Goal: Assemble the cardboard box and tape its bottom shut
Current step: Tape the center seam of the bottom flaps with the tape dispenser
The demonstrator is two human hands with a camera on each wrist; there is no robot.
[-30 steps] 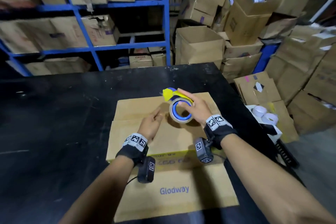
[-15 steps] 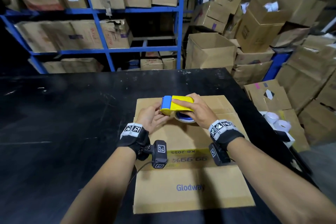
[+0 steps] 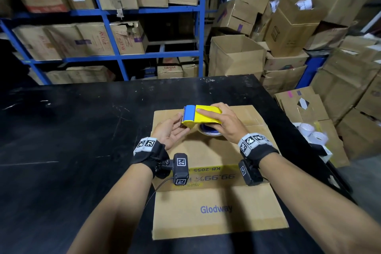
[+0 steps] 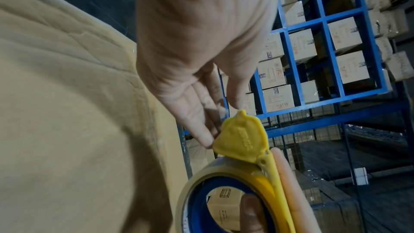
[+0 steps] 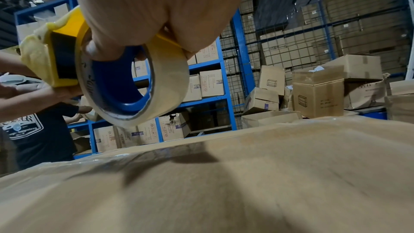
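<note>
A flattened cardboard box (image 3: 216, 208) printed "Glodway" lies on the black table (image 3: 72, 140). My right hand (image 3: 222, 121) grips a yellow and blue tape dispenser (image 3: 203, 114) from above, just over the box's far half. A fingertip is hooked into the blue core of its clear tape roll (image 5: 165, 84). My left hand (image 3: 175, 128) is palm up, its straight fingers (image 4: 197, 123) touching the dispenser's cutter end (image 4: 241, 139). Whether they hold a tape end I cannot tell.
Blue shelving (image 3: 144, 57) full of cartons stands behind the table. Piled cardboard boxes (image 3: 288, 27) crowd the right side, with spare tape rolls (image 3: 311, 132) on one near the table's right edge. A person in a dark T-shirt (image 5: 33, 130) stands off to the left.
My right hand has tipped the dispenser so its yellow top faces up. My left hand has lifted off the cardboard and come to the cutter end.
</note>
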